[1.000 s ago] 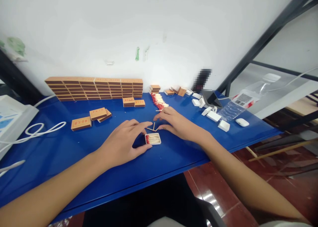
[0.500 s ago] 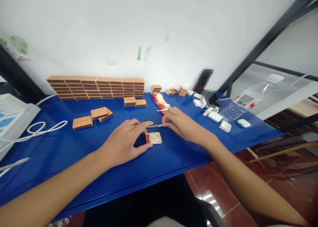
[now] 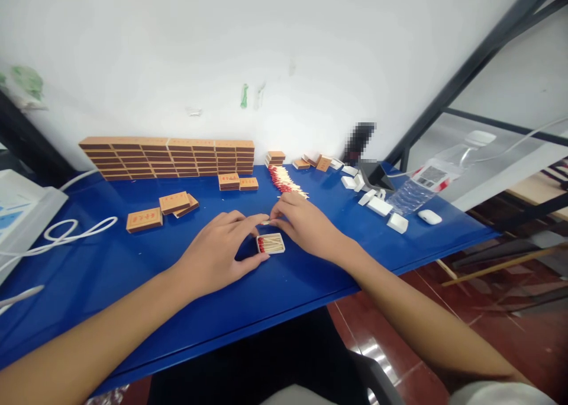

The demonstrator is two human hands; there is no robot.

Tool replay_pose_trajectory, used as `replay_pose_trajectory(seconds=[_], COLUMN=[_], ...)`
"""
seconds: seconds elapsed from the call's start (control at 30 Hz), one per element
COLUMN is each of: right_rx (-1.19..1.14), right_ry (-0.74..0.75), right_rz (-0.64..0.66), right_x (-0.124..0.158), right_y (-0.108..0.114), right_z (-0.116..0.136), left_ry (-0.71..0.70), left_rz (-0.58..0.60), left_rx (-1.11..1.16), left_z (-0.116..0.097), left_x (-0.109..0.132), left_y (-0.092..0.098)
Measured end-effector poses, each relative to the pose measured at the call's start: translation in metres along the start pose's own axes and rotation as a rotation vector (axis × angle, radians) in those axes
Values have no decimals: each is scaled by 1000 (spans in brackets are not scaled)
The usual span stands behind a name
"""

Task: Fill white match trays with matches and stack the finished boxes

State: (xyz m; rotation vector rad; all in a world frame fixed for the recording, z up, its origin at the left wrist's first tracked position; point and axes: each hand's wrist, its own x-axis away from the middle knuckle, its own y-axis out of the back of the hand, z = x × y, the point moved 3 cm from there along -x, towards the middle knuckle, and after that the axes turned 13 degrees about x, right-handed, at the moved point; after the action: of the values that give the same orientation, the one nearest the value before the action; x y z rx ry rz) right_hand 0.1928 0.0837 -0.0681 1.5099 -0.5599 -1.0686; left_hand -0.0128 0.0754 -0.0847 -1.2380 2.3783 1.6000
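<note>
A small white matchbox tray (image 3: pixel 271 243) lies on the blue table, with red-tipped matches (image 3: pixel 271 243) inside, heads to the left. My left hand (image 3: pixel 222 248) is curved around the tray's left end, thumb at the near side and fingers at the far side. Its index finger reaches out beyond the tray. Just there, my right hand (image 3: pixel 306 224) is closed in a pinch on a match (image 3: pixel 265 222), mostly hidden by the fingertips. Behind the right hand spreads a pile of loose matches (image 3: pixel 286 180).
A wall of stacked matchboxes (image 3: pixel 168 158) stands at the back left, with loose matchboxes (image 3: pixel 145 219) before it. To the right are white empty trays (image 3: pixel 379 206), a clear plastic bottle (image 3: pixel 426 177) and a white earbud case (image 3: pixel 430 217). A white cable (image 3: pixel 84 233) lies left.
My right hand has moved left, bringing the pinched match up to the left index fingertip. The left hand stays around the tray. The view has shifted slightly.
</note>
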Motion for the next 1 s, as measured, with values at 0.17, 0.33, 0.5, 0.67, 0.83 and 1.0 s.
replay_pose_trajectory(seconds=[0.17, 0.33, 0.5, 0.67, 0.83, 1.0], right_rx=[11, -16, 8, 32, 30, -43], right_ry=[-19, 7, -8, 2, -16, -3], right_rz=[36, 32, 74, 55, 30, 80], right_x=[-4, -4, -5, 2, 13, 16], right_y=[-11, -10, -14, -10, 4, 7], right_z=[-6, -7, -8, -9, -5, -7], left_ry=[-2, 9, 18, 14, 11, 14], left_rz=[19, 8, 5, -19, -34, -21], left_rx=[2, -3, -16, -32, -27, -8], left_z=[1, 3, 3, 2, 2, 2], left_x=[1, 1, 0, 0, 0, 0], left_y=[-1, -1, 0, 1, 0, 0])
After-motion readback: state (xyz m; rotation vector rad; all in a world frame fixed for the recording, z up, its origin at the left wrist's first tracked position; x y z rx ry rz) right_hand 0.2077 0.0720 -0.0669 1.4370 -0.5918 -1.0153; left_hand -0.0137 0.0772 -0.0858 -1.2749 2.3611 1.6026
